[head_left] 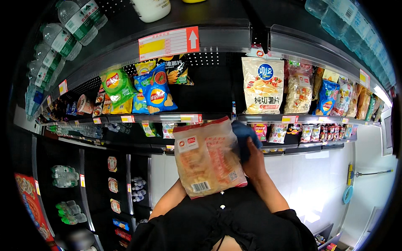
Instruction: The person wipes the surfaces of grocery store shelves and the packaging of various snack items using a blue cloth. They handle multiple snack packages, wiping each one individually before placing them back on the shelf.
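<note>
A large clear snack bag (205, 161) with red edges and pale contents is held up in front of my chest, its barcode side toward me. My left forearm (169, 198) runs up behind the bag; the hand supports it from there, its fingers hidden. At the bag's upper right edge, my right hand (254, 163) is closed on a dark blue cloth (245, 140). The cloth is a little blurred and touches or overlaps the side of the bag.
Ahead, a black shelf (222, 118) carries a big cream chip bag (263, 90), blue chip bags (157, 90) and a green chip bag (118, 87). Water bottles (63, 39) line the upper left. A lower shelf holds small snack packs (307, 133). Shelving with bottles (65, 175) stands left.
</note>
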`<state>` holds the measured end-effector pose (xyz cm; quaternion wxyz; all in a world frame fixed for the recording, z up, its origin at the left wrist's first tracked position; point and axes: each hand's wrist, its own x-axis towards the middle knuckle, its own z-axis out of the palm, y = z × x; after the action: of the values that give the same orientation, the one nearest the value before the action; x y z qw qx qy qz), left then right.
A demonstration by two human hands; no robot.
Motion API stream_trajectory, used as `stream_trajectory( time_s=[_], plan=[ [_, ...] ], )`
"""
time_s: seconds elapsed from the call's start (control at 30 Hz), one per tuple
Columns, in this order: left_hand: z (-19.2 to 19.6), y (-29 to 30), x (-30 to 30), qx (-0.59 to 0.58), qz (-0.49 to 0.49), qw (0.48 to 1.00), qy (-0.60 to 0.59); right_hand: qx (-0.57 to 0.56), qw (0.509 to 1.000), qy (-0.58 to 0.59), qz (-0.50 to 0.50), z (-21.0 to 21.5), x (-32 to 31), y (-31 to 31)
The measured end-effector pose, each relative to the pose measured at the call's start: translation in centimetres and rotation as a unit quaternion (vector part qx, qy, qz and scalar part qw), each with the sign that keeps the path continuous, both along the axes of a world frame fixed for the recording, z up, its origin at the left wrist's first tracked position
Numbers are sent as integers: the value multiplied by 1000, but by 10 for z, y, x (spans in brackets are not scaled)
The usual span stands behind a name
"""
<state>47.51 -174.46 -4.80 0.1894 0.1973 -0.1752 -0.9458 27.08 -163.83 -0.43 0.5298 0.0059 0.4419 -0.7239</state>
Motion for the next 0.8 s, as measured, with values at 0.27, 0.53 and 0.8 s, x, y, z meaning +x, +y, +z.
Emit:
stream_trajectory(
  time_s=[0.27,0.53,0.8],
  plan=[
    [10,1,-11,-66,15,998,-10,-128,782,601,108,47,-9,-12],
    [20,-2,-16,-116,48,991,47,-84,519,802,284,62,29,-17],
    [9,-1,0,-166,-39,984,50,-98,494,800,327,60,40,-4]
  ],
)
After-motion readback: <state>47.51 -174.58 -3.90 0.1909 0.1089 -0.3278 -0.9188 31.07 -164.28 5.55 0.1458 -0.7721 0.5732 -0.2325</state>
